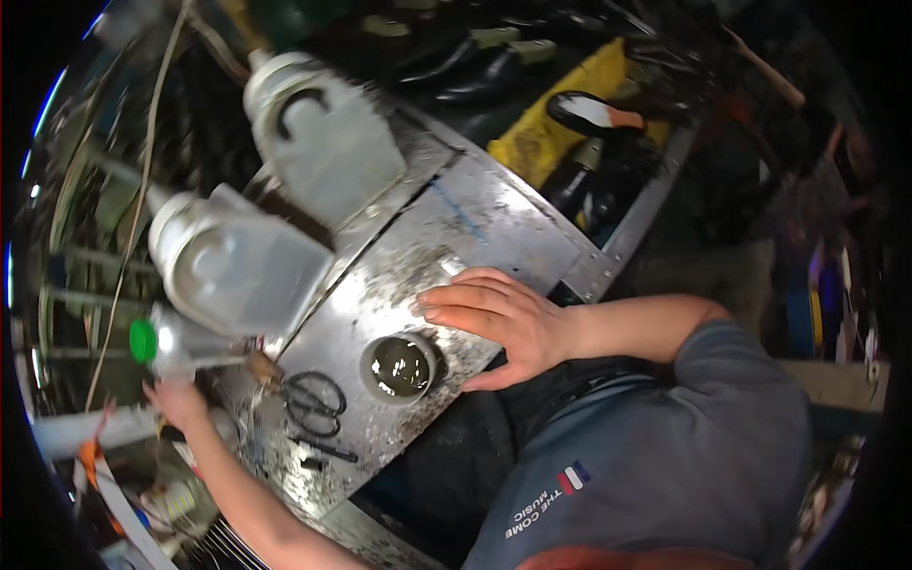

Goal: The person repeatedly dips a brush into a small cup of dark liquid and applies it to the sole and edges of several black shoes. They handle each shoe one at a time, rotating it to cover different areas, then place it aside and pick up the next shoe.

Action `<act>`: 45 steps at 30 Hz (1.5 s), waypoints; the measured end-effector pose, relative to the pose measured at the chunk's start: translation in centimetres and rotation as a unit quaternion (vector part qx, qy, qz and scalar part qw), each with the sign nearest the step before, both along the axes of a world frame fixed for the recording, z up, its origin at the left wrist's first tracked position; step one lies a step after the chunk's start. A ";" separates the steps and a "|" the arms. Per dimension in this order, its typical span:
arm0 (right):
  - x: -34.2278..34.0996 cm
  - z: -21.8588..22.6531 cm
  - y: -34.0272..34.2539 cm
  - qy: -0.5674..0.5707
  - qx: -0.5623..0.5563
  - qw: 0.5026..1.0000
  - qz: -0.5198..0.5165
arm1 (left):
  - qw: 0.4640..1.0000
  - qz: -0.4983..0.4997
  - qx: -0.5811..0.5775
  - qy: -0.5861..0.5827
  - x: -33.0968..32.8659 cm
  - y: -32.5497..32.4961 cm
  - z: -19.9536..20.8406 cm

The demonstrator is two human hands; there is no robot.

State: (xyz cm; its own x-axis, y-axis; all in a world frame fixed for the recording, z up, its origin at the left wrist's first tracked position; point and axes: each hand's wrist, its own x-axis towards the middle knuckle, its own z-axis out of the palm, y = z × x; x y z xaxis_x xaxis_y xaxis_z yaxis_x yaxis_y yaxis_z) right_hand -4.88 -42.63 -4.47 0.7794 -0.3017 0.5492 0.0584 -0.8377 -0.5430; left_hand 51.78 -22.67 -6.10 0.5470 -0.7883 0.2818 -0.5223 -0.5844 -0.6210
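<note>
My right hand (508, 318) has its fingers stretched out over the metal tabletop (518, 223), beside a round cup (366, 380). Dark, shiny liquid (399, 369) fills much of that cup. At the left, my left hand (179, 401) reaches to the side of a clear bottle (185, 344) with a green cap (142, 340). One finger there sticks out apart; the others are blurred, and whether they touch the bottle is unclear. Black-handled scissors (316, 404) lie on the table between my hands, with a small dark tool (323, 451) nearer me.
Two translucent white jugs with spouts, one nearer (252, 271) and one farther (332, 142), stand along the table's left side. Black shoes (489, 66) and a yellow sheet or bag (560, 109) lie beyond the far edge. A thin cord (150, 142) hangs at the left.
</note>
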 end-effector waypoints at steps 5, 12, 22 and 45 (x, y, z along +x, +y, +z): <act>-3.9 -0.6 -2.9 -0.003 -0.039 0.997 -0.060 | 0.997 0.005 0.044 0.058 -1.8 -1.6 2.6; -14.1 0.2 -8.7 0.118 -0.117 0.944 -0.285 | 0.990 -0.115 0.025 -0.075 -6.8 0.7 4.2; -17.7 -6.8 -11.1 0.273 -0.106 0.811 -0.506 | 0.866 -0.035 -0.474 0.158 -25.9 8.6 3.6; -15.5 13.7 -4.4 -0.146 0.339 0.912 0.176 | 0.527 -0.320 -0.411 0.671 -51.0 7.5 6.8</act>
State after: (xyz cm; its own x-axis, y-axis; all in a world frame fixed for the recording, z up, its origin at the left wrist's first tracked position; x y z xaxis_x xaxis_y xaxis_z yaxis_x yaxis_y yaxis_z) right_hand -20.41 -47.00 9.21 0.7438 -0.4083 0.5292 0.4846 -0.2159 -0.8477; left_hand 0.81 -15.12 0.69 0.3843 -0.8461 0.3692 -0.4222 0.1946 0.8854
